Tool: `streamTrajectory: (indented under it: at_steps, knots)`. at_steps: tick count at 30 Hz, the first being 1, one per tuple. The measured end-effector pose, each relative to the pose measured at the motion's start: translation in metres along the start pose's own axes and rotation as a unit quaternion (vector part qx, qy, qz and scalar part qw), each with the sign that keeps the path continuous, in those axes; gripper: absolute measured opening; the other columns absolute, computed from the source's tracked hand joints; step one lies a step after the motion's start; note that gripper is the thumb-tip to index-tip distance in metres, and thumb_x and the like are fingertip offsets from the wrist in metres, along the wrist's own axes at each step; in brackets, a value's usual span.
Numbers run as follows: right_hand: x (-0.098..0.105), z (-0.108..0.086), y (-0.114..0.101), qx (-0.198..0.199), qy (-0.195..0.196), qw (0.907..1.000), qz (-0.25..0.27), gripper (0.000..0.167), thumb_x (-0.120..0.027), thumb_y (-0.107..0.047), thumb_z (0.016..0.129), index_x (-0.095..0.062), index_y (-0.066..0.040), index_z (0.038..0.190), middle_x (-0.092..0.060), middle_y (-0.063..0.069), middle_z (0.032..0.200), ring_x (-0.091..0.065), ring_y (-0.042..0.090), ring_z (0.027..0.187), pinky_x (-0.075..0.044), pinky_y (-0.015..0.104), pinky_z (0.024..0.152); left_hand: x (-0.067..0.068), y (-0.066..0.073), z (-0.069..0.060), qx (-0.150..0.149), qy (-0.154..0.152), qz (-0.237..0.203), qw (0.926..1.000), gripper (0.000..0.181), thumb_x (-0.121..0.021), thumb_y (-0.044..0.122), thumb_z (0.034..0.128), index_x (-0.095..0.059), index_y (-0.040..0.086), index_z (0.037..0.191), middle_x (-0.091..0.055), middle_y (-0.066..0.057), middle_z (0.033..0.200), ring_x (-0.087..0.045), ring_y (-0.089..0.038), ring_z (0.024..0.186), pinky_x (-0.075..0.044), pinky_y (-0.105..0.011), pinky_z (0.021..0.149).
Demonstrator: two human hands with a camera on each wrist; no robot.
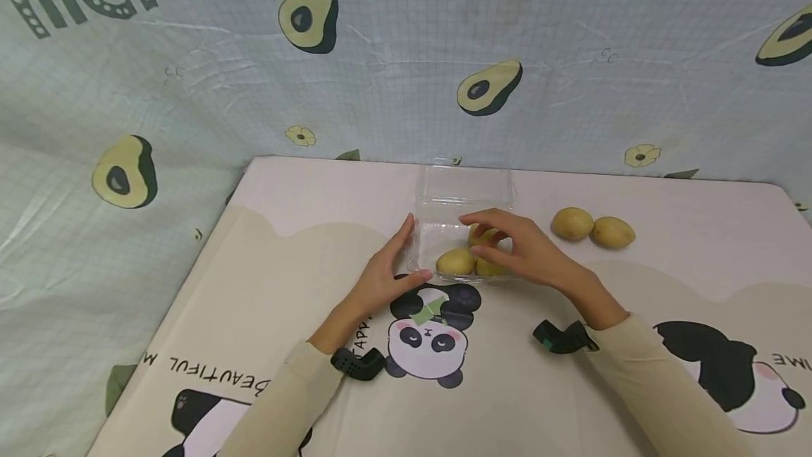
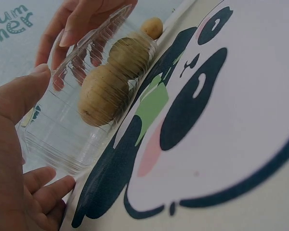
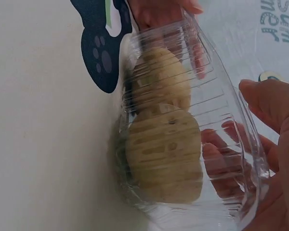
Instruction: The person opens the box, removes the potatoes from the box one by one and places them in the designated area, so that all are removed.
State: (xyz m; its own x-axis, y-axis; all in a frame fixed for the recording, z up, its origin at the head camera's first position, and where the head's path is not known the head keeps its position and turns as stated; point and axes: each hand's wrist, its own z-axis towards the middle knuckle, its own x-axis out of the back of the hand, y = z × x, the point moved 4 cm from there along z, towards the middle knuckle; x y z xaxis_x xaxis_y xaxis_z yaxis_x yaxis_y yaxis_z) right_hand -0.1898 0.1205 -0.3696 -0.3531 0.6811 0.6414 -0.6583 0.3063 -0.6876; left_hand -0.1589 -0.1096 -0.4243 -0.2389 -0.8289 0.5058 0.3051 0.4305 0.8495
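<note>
A clear plastic box (image 1: 438, 228) with its hinged lid (image 1: 466, 185) folded back stands on the table. My left hand (image 1: 380, 284) grips its left side, thumb at the near rim and fingers along the side wall. Inside lie two yellow potatoes near the front wall, a left potato (image 1: 454, 261) and a right potato (image 1: 487, 268). Behind them a third potato (image 1: 478, 233) is partly hidden by my right hand (image 1: 523, 249). That hand reaches over the right side, fingers inside the box and thumb apart from them, with no potato visibly pinched.
Two more potatoes, one (image 1: 572, 223) touching the other (image 1: 612, 233), lie to the right of the box. The table wears a panda-print cloth (image 1: 507, 386). An avocado-print curtain (image 1: 393, 90) hangs behind it and on the left.
</note>
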Motion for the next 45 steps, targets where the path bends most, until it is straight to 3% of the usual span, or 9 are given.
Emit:
streamTrajectory:
  at_steps: [5,11,17,20,29,45]
  knots:
    - [-0.005,0.004,-0.001,0.002,-0.009,0.9999,-0.006,0.048,-0.070,-0.004,0.087,-0.055,-0.008,0.132,-0.063,0.012,0.113,-0.062,0.018,0.096,-0.055,0.033,0.078,0.000,0.001,0.000,0.000,-0.001,0.000,1.0000,0.097,-0.063,0.059,0.0827,-0.011,0.021,0.155,-0.016,0.003,0.158,-0.025,-0.022,0.141,-0.021,-0.046,0.112]
    - [-0.010,0.008,0.001,-0.023,-0.043,0.9985,-0.024,0.047,-0.071,-0.007,0.087,-0.055,-0.008,0.131,-0.062,0.011,0.118,-0.062,0.014,0.093,-0.054,0.034,0.081,0.000,0.001,0.000,0.002,-0.002,0.002,1.0000,0.096,-0.064,0.056,0.0835,-0.011,0.022,0.155,-0.017,0.004,0.157,-0.024,-0.021,0.141,-0.021,-0.046,0.112]
    - [-0.012,0.011,0.002,-0.041,-0.071,0.9951,-0.056,0.040,-0.071,-0.011,0.087,-0.060,-0.008,0.126,-0.065,0.001,0.105,-0.062,0.012,0.090,-0.053,0.034,0.082,0.001,0.001,0.000,-0.001,0.000,0.002,1.0000,0.096,-0.065,0.055,0.0833,-0.011,0.020,0.155,-0.018,0.002,0.157,-0.025,-0.022,0.141,-0.020,-0.046,0.112]
    - [-0.013,0.013,0.001,-0.047,-0.082,0.9930,-0.071,0.037,-0.072,-0.015,0.087,-0.064,-0.012,0.122,-0.064,-0.005,0.100,-0.060,0.010,0.085,-0.053,0.033,0.077,0.001,0.001,0.000,-0.002,0.000,0.000,1.0000,0.097,-0.065,0.055,0.0833,-0.011,0.020,0.155,-0.018,0.002,0.157,-0.026,-0.022,0.141,-0.020,-0.045,0.113]
    - [-0.014,0.015,0.001,-0.062,-0.110,0.9859,-0.109,0.037,-0.073,-0.023,0.086,-0.065,-0.016,0.122,-0.063,-0.007,0.100,-0.056,0.011,0.084,-0.050,0.032,0.074,0.001,0.003,0.001,-0.008,-0.002,0.000,1.0000,0.097,-0.064,0.056,0.0833,-0.011,0.020,0.155,-0.018,0.002,0.157,-0.028,-0.022,0.140,-0.020,-0.046,0.113]
    - [-0.019,0.020,-0.001,-0.066,-0.109,0.9808,-0.148,0.040,-0.075,-0.024,0.084,-0.065,-0.017,0.122,-0.064,-0.003,0.104,-0.057,0.014,0.086,-0.050,0.031,0.074,0.000,0.002,0.000,-0.009,-0.001,0.006,0.9999,0.102,-0.058,0.069,0.0800,-0.012,0.018,0.155,-0.017,0.003,0.157,-0.027,-0.022,0.140,-0.021,-0.046,0.112]
